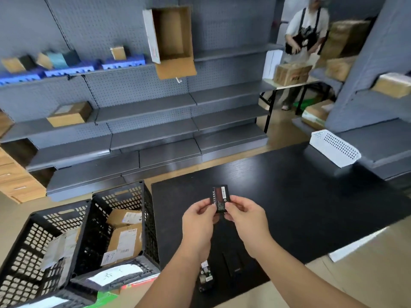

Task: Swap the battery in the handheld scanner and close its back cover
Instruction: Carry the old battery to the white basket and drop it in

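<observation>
A flat black battery [220,197] with a dark red label is held upright above the black table [300,196]. My left hand [200,221] pinches its left edge and my right hand [244,215] pinches its right edge. Below my left forearm, the handheld scanner [205,277] lies near the table's front edge with its back open and its insides showing. A dark flat piece [233,262], perhaps the back cover, lies just right of the scanner; it is hard to tell against the dark table.
Two black plastic crates [146,218] with parcels stand left of the table. A white perforated basket [334,148] sits at the table's far right corner. Grey shelves [144,127] with boxes line the back. Another person [304,41] stands at a far table.
</observation>
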Tool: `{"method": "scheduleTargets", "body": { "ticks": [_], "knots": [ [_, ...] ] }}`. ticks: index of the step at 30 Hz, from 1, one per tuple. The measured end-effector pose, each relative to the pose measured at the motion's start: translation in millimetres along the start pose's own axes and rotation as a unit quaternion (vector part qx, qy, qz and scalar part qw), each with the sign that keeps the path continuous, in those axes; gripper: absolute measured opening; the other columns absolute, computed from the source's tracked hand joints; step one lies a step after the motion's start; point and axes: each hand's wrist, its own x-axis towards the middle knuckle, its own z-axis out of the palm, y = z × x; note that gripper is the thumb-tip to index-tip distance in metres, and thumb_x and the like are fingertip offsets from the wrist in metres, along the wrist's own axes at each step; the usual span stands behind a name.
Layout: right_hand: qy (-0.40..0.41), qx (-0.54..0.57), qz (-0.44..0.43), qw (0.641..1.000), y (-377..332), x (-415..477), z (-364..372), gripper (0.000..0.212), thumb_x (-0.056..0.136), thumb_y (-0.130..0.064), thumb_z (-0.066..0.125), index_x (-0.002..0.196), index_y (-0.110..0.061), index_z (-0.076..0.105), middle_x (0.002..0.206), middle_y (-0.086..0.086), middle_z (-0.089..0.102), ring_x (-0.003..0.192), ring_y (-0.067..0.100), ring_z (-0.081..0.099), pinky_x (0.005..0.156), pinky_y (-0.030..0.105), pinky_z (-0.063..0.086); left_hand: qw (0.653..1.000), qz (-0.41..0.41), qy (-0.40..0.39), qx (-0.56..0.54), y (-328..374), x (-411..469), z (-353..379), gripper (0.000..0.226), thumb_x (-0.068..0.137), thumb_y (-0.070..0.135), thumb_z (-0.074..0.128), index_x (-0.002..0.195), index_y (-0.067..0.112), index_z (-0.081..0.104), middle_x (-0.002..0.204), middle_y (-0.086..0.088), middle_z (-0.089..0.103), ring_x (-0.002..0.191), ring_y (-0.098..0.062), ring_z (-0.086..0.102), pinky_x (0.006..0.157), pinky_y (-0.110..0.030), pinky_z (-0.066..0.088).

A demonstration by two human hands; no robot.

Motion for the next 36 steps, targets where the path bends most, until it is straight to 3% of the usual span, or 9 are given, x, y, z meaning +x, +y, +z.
{"method": "scheduleTargets", "body": {
  "ticks": [8,11,16,20,23,26,29,32,36],
  "knots": [
    [0.091,0.044,-0.041,0.994,-29.9,-16.7,-87.5,0.024,0.088,-0.005,0.069,0.097,-0.026,0.072,0.082,-0.008,0.077,0.078,0.008,0.074,0.068,0.022,0.06,0.993,0.016,-0.112,0.038,6.4,-28.5,84.3,0.019,0.088,0.009,0.067,0.103,0.02,0.074,0.096,-0.001,0.078,0.089,-0.017,0.074,0.075,-0.031,0.058],
    [0.142,0.065,-0.049,0.986,-35.9,-21.8,-135.5,0.022,0.087,-0.002,0.068,0.1,-0.019,0.074,0.086,0.0,0.078,0.078,0.013,0.075,0.069,0.024,0.06,0.986,0.014,-0.157,0.047,-0.4,-47.0,133.5,0.019,0.09,0.007,0.065,0.099,0.019,0.075,0.094,-0.003,0.078,0.09,-0.02,0.074,0.072,-0.03,0.056],
    [0.213,0.08,-0.065,0.972,-43.7,-25.8,-236.7,0.023,0.086,-0.007,0.07,0.106,-0.017,0.073,0.088,-0.002,0.078,0.077,0.013,0.075,0.071,0.026,0.061,0.97,0.011,-0.236,0.061,-16.1,-88.5,230.4,0.019,0.092,0.004,0.062,0.107,0.01,0.072,0.098,-0.009,0.077,0.094,-0.026,0.073,0.083,-0.038,0.058],
    [0.257,0.085,-0.071,0.96,-50.4,-33.9,-328.8,0.021,0.086,-0.009,0.071,0.104,-0.019,0.073,0.089,0.0,0.078,0.079,0.016,0.076,0.078,0.034,0.06,0.957,0.003,-0.283,0.057,-37.5,-126.6,314.5,0.019,0.091,0.005,0.063,0.108,0.009,0.07,0.097,-0.008,0.077,0.09,-0.02,0.073,0.078,-0.03,0.058],
    [0.279,0.085,-0.08,0.953,-56.4,-40.8,-390.8,0.019,0.087,-0.005,0.069,0.101,-0.017,0.074,0.088,0.003,0.079,0.081,0.019,0.076,0.073,0.028,0.06,0.945,-0.012,-0.322,0.048,-58.0,-148.9,371.4,0.018,0.091,0.004,0.063,0.108,0.009,0.069,0.095,-0.008,0.078,0.088,-0.018,0.075,0.073,-0.025,0.058],
    [0.306,0.091,-0.084,0.944,-61.3,-46.1,-440.8,0.019,0.087,-0.001,0.067,0.096,-0.016,0.074,0.086,0.005,0.078,0.076,0.018,0.074,0.064,0.02,0.058,0.938,-0.032,-0.342,0.044,-79.4,-165.5,418.1,0.019,0.09,0.005,0.064,0.108,0.007,0.069,0.097,-0.013,0.077,0.094,-0.026,0.074,0.085,-0.036,0.058],
    [0.325,0.086,-0.081,0.938,-61.6,-45.6,-477.8,0.019,0.087,-0.002,0.068,0.097,-0.016,0.074,0.089,0.006,0.078,0.08,0.02,0.075,0.072,0.028,0.06,0.933,-0.044,-0.353,0.053,-97.9,-172.8,456.1,0.019,0.088,0.006,0.065,0.106,0.009,0.071,0.098,-0.014,0.077,0.096,-0.029,0.073,0.093,-0.043,0.056],
    [0.333,0.088,-0.075,0.936,-59.3,-35.7,-508.1,0.021,0.087,-0.002,0.068,0.105,-0.011,0.074,0.094,0.008,0.078,0.087,0.025,0.075,0.083,0.038,0.059,0.931,-0.048,-0.354,0.069,-111.8,-172.7,488.9,0.02,0.088,0.008,0.065,0.107,0.01,0.071,0.099,-0.012,0.077,0.097,-0.028,0.073,0.093,-0.043,0.056],
    [0.354,0.094,-0.067,0.928,-56.6,-7.7,-545.0,0.022,0.086,-0.003,0.069,0.106,-0.01,0.073,0.093,0.006,0.078,0.086,0.022,0.075,0.081,0.035,0.06,0.927,-0.052,-0.362,0.078,-124.5,-163.5,533.5,0.018,0.09,0.007,0.064,0.107,0.009,0.071,0.097,-0.011,0.078,0.097,-0.027,0.073,0.085,-0.036,0.057]
  ]
}}
